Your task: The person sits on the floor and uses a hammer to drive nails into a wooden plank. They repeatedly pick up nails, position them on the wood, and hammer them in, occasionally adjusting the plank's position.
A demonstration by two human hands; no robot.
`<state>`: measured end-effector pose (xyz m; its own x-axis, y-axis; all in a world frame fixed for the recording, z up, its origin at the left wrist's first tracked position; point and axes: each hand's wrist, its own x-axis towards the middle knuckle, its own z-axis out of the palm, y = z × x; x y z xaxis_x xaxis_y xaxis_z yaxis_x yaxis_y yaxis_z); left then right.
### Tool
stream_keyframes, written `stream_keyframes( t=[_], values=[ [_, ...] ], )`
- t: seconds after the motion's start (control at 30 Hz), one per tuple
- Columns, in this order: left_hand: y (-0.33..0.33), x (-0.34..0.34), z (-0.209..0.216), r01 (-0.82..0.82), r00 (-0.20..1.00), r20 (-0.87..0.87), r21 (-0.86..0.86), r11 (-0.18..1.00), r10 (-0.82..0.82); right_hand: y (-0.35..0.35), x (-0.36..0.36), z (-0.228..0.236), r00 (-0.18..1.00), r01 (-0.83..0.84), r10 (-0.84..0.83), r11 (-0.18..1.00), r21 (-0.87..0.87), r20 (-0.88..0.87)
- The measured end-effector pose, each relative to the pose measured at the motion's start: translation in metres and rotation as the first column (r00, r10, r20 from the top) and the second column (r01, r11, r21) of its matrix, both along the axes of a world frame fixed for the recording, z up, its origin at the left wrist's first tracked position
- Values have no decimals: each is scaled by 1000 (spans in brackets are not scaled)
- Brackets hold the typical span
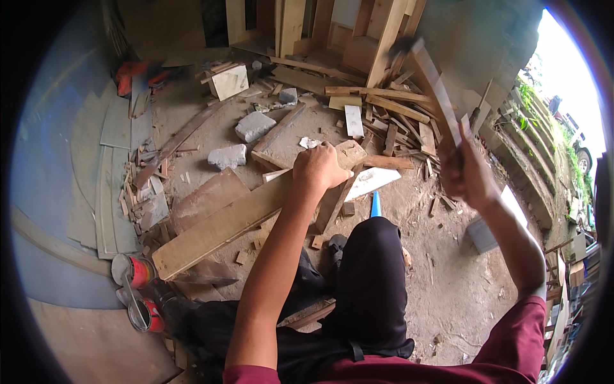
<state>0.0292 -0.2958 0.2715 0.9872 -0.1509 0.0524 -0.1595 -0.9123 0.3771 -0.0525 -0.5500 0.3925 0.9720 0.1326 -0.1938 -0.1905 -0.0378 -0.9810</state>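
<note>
My right hand [465, 168] is raised on the right, wrapped round the handle of a hammer [440, 93] with a pale wooden handle. The dark hammer head is up near the stacked boards and blurred by motion. My left hand [318, 168] is closed over the far end of a long wooden plank [224, 225], which slants from lower left to centre. Whether its fingers also hold something small is hidden. A shorter board [337, 200] stands under that end, meeting the plank at an angle. My bent knee is close beside it.
Wood offcuts [403, 121] lie heaped at the back right, below upright boards [291, 29]. Concrete lumps [254, 126] rest on the dirt floor. Two red cans [148, 315] stand at the lower left. A grey container [483, 235] sits at the right, before steps [527, 150].
</note>
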Motion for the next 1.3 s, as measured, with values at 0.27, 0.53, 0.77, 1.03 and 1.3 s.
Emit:
stream_keyframes(
  t=[0.27, 0.53, 0.77, 1.03, 1.3],
  values=[
    [-6, -1, 7, 35, 995, -88, -10, 999, -36, -14, -11, -103, 975, -55, 151, 876, -479, 164],
    [-3, -4, 7, -9, 997, -81, 4, 1000, 10, -3, -12, -63, 996, -87, 78, 977, -194, -52],
    [-11, -5, 6, 48, 994, -100, -14, 999, -49, -9, -5, -73, 980, -172, 91, 836, -522, -177],
    [-7, -9, 6, -7, 998, -60, 6, 1000, 7, -1, 20, 18, 810, -42, -86, 978, 204, 581],
    [-6, -10, 12, 34, 996, -83, -22, 999, -35, -36, -22, -118, 957, -170, 106, 960, -223, -270]
  ],
)
